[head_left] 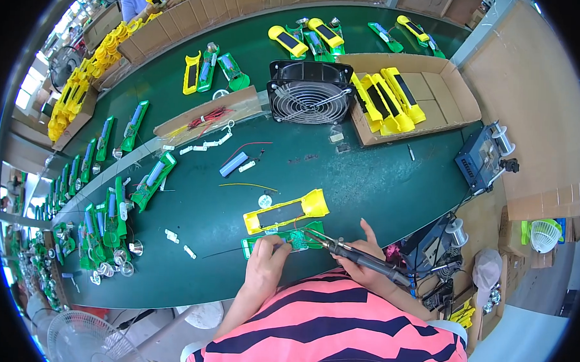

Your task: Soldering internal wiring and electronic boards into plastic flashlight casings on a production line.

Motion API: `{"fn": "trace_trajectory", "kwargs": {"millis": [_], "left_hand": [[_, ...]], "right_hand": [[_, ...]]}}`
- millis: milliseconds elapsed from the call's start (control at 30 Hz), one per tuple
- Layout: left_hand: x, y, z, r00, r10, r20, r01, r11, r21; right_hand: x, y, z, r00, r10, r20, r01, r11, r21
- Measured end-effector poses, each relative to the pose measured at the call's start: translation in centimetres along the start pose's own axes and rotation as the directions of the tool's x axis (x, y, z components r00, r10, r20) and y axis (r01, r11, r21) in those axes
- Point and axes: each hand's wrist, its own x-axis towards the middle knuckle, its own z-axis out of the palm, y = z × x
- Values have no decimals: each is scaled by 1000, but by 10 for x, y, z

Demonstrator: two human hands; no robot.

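Observation:
My right hand (364, 263) grips a soldering iron (367, 259) with a dark handle, its index finger stretched out. The iron's tip points at a green circuit board (299, 239) in a green plastic housing (315, 235) near the table's front edge. Over the left part of that housing lies my left hand (267, 262), thumb and fingers pinched together at the board. What they pinch is too small to make out. Just beyond lies a yellow housing (311, 205) with a dark panel (279, 214). A thin black wire (223, 251) sticks out left of my left hand.
A fan (311, 95) stands at the back beside a cardboard box (443, 100) of yellow housings. A blue soldering station (479, 159) is at the right. Green housings with blue batteries (155, 174) lie left. Another person (149, 4) sits beyond a cardboard partition.

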Motion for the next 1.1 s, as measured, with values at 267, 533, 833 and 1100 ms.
{"fn": "trace_trajectory", "kwargs": {"millis": [267, 533, 833, 1100], "left_hand": [[12, 12, 4, 963, -259, -75, 238, 948, -213], [11, 14, 9, 957, -264, -122, 238, 952, -194], [13, 14, 13, 962, -245, -119, 222, 959, -179], [16, 16, 12, 968, -225, -111, 208, 967, -145]], "right_hand": [[-24, 18, 28, 957, 104, -269, -19, 953, 304], [-24, 13, 35, 908, 256, -331, -88, 889, 449], [-26, 17, 39, 912, 265, -313, -121, 903, 412], [-26, 19, 35, 944, 198, -265, -94, 929, 358]]}}
